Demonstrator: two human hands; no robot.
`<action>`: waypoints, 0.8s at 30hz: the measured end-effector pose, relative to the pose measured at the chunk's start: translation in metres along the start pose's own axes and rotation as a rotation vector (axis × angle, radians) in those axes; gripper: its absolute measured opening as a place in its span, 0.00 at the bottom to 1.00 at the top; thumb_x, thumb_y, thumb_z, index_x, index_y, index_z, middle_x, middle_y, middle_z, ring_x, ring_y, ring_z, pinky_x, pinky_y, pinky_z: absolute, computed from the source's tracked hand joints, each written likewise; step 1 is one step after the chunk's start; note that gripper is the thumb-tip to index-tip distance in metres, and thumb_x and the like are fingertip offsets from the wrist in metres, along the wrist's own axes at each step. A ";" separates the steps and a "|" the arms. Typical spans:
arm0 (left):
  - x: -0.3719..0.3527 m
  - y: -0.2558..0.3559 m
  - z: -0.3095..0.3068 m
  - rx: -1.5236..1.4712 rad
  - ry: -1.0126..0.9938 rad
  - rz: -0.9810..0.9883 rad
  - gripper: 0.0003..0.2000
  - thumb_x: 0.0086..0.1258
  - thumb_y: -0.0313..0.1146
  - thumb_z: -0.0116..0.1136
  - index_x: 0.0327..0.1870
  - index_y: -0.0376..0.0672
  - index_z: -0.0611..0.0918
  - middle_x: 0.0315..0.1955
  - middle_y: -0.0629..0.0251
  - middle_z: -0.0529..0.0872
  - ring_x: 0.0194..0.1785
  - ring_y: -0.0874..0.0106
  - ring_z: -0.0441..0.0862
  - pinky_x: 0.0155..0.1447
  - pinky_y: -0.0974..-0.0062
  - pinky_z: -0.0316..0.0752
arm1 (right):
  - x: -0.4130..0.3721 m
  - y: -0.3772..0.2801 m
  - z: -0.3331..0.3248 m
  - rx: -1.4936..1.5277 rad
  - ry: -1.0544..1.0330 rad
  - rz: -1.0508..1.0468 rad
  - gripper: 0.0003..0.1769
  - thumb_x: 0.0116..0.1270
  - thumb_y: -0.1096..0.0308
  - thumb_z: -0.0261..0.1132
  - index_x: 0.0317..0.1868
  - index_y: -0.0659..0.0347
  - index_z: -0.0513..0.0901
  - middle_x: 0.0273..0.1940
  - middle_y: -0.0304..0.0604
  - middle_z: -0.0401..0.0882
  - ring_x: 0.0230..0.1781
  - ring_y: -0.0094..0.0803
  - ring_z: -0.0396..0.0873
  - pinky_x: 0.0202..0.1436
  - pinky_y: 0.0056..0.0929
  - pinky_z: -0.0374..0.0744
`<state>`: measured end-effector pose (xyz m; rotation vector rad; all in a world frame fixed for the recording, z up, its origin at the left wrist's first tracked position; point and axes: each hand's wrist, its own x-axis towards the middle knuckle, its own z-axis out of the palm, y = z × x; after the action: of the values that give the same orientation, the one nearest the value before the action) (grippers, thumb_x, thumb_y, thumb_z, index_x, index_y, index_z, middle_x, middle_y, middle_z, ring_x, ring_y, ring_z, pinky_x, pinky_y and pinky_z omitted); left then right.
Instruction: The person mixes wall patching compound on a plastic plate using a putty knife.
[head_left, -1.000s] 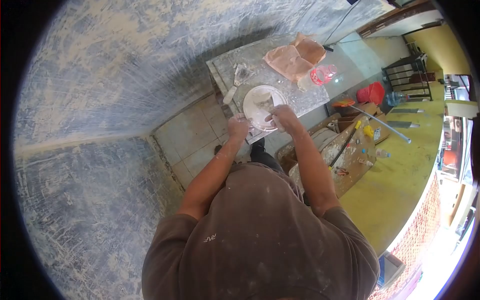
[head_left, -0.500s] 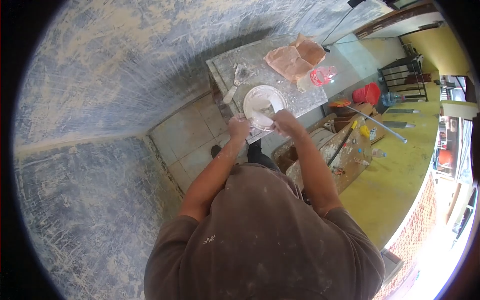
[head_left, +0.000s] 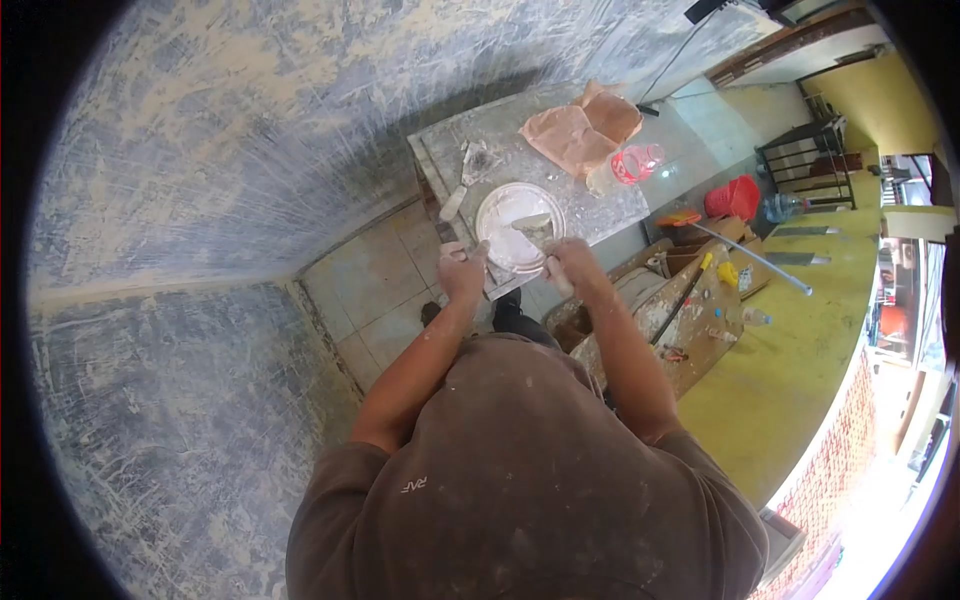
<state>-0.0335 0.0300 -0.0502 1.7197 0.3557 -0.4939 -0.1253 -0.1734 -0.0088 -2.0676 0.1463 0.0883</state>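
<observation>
At the left of my view a pale-streaked wall [head_left: 200,150] fills the side. Next I have the left hand [head_left: 462,272], curled near the rim of the round white tub; I cannot tell whether it grips anything. Just above it, a flat scraper [head_left: 453,205] lies on the table [head_left: 605,210], its handle toward me at the lower left and its blade toward the upper right, so its long axis slants away from me.

Then comes the white tub [head_left: 483,222], standing near the table's close edge with white paste inside. Over it I see the putty knife [head_left: 533,226], its blade within the tub's outline. The long axis runs from the handle at the lower right to the blade at the upper left, the broad end facing away from my body. My right hand [head_left: 578,266] is closed around that pale handle, at the tub's right side.

Farther right, a crumpled brown paper bag [head_left: 570,138] sits toward the table's far side, and beside it a clear bottle with a red label [head_left: 630,165] lies tilted in my view, its neck pointing right.
</observation>
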 end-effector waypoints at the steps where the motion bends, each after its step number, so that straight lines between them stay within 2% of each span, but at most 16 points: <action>1: -0.004 -0.004 -0.004 0.206 0.095 0.089 0.14 0.63 0.34 0.69 0.42 0.34 0.80 0.37 0.57 0.83 0.28 0.68 0.84 0.33 0.71 0.83 | -0.003 -0.009 0.015 0.158 0.128 0.242 0.15 0.67 0.66 0.58 0.29 0.69 0.83 0.21 0.45 0.79 0.23 0.31 0.78 0.27 0.32 0.75; 2: -0.015 0.006 -0.007 0.204 0.104 0.089 0.14 0.63 0.34 0.69 0.42 0.34 0.80 0.37 0.57 0.83 0.28 0.68 0.84 0.33 0.71 0.83 | -0.003 -0.019 0.027 0.315 0.253 0.482 0.14 0.67 0.67 0.59 0.27 0.67 0.84 0.21 0.44 0.79 0.28 0.33 0.81 0.33 0.34 0.77; 3: -0.033 0.028 -0.014 0.023 -0.199 -0.160 0.13 0.67 0.35 0.64 0.45 0.36 0.79 0.35 0.60 0.83 0.29 0.68 0.84 0.32 0.69 0.83 | -0.001 -0.040 0.036 0.318 0.243 0.477 0.14 0.67 0.67 0.59 0.27 0.67 0.84 0.21 0.44 0.79 0.28 0.33 0.81 0.33 0.34 0.77; 4: -0.050 0.044 -0.018 -0.162 -0.499 -0.411 0.12 0.70 0.36 0.59 0.47 0.38 0.78 0.33 0.62 0.83 0.30 0.68 0.83 0.32 0.66 0.83 | 0.001 -0.070 0.043 0.588 0.400 0.622 0.13 0.66 0.68 0.59 0.29 0.67 0.85 0.23 0.47 0.81 0.28 0.35 0.81 0.34 0.35 0.77; 5: -0.063 0.052 -0.016 -0.160 -0.483 -0.415 0.12 0.70 0.36 0.59 0.47 0.38 0.78 0.33 0.62 0.83 0.30 0.68 0.83 0.32 0.66 0.83 | 0.000 -0.085 0.048 0.861 0.554 0.767 0.11 0.66 0.69 0.59 0.31 0.66 0.85 0.26 0.50 0.83 0.29 0.37 0.81 0.34 0.37 0.77; 7: -0.078 0.062 -0.005 -0.406 -0.625 -0.497 0.12 0.74 0.38 0.53 0.48 0.39 0.78 0.34 0.63 0.82 0.30 0.69 0.82 0.32 0.65 0.83 | 0.000 -0.061 0.065 1.007 0.587 0.776 0.10 0.64 0.66 0.63 0.34 0.66 0.85 0.30 0.54 0.83 0.29 0.41 0.81 0.35 0.39 0.77; 9: -0.056 0.034 0.001 -0.332 -0.659 -0.404 0.10 0.74 0.37 0.52 0.48 0.40 0.78 0.33 0.63 0.82 0.29 0.70 0.82 0.32 0.66 0.82 | -0.004 -0.062 0.056 -0.034 0.468 0.681 0.16 0.63 0.61 0.68 0.35 0.69 0.83 0.33 0.54 0.82 0.31 0.45 0.80 0.37 0.41 0.77; 10: -0.049 0.030 0.000 -0.267 -0.703 -0.313 0.09 0.75 0.35 0.51 0.47 0.41 0.78 0.32 0.64 0.81 0.28 0.72 0.81 0.32 0.67 0.82 | 0.001 -0.069 0.048 -0.324 0.626 0.480 0.23 0.59 0.54 0.72 0.41 0.68 0.82 0.35 0.54 0.82 0.35 0.50 0.80 0.41 0.43 0.77; 12: -0.046 0.025 0.000 -0.313 -0.683 -0.285 0.08 0.75 0.35 0.51 0.46 0.41 0.77 0.30 0.65 0.80 0.27 0.73 0.79 0.30 0.69 0.80 | 0.028 -0.096 0.030 -0.277 0.798 0.382 0.28 0.59 0.51 0.73 0.46 0.67 0.79 0.37 0.56 0.82 0.38 0.52 0.81 0.45 0.45 0.77; 14: -0.053 0.017 -0.006 -0.348 -0.685 -0.277 0.08 0.75 0.34 0.50 0.45 0.40 0.77 0.28 0.67 0.79 0.25 0.74 0.78 0.28 0.71 0.78 | 0.089 -0.077 0.052 -0.148 0.557 0.217 0.33 0.60 0.48 0.71 0.54 0.66 0.74 0.41 0.59 0.82 0.45 0.53 0.81 0.50 0.46 0.77; 16: -0.053 0.010 -0.009 -0.406 -0.777 -0.223 0.09 0.76 0.36 0.50 0.46 0.40 0.77 0.28 0.68 0.78 0.27 0.77 0.76 0.29 0.74 0.76 | 0.140 -0.165 0.047 -0.345 0.073 0.561 0.43 0.64 0.45 0.66 0.67 0.66 0.61 0.52 0.60 0.81 0.55 0.55 0.80 0.55 0.47 0.78; 17: -0.049 0.012 -0.009 -0.432 -0.826 -0.185 0.09 0.77 0.36 0.50 0.46 0.40 0.77 0.29 0.69 0.78 0.28 0.78 0.75 0.30 0.76 0.75 | 0.164 -0.148 0.070 -0.386 0.113 0.526 0.43 0.63 0.49 0.67 0.67 0.67 0.59 0.53 0.61 0.80 0.56 0.55 0.80 0.56 0.46 0.78; 18: -0.052 0.014 -0.005 -0.467 -0.693 -0.218 0.11 0.76 0.39 0.53 0.50 0.41 0.78 0.29 0.68 0.80 0.25 0.77 0.75 0.23 0.77 0.69 | 0.185 -0.120 0.091 -0.426 0.160 0.486 0.43 0.62 0.53 0.68 0.68 0.68 0.58 0.54 0.61 0.80 0.57 0.56 0.79 0.57 0.45 0.79; 21: -0.067 0.014 0.011 -0.558 -0.482 -0.066 0.11 0.76 0.38 0.54 0.50 0.41 0.77 0.28 0.69 0.80 0.22 0.78 0.73 0.21 0.78 0.65 | 0.210 -0.103 0.100 -0.448 0.115 0.599 0.39 0.63 0.58 0.65 0.67 0.69 0.59 0.55 0.63 0.79 0.58 0.58 0.78 0.60 0.46 0.77; 22: -0.058 0.014 -0.004 -0.483 -0.687 -0.150 0.10 0.76 0.36 0.52 0.50 0.42 0.76 0.29 0.70 0.79 0.21 0.77 0.72 0.22 0.79 0.66 | 0.207 -0.104 0.096 -0.445 0.114 0.603 0.39 0.63 0.58 0.65 0.67 0.69 0.59 0.55 0.63 0.79 0.58 0.58 0.78 0.60 0.46 0.77; 24: -0.062 0.022 -0.005 -0.478 -0.666 -0.178 0.09 0.77 0.36 0.51 0.51 0.42 0.75 0.29 0.70 0.77 0.21 0.78 0.71 0.22 0.80 0.65 | 0.202 -0.103 0.083 -0.196 0.234 0.747 0.36 0.63 0.64 0.62 0.67 0.70 0.58 0.57 0.65 0.77 0.58 0.59 0.78 0.61 0.44 0.77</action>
<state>-0.0756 0.0327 0.0004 0.9919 0.1242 -0.9866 0.0888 -0.0653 0.0152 -2.1073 1.0853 0.3251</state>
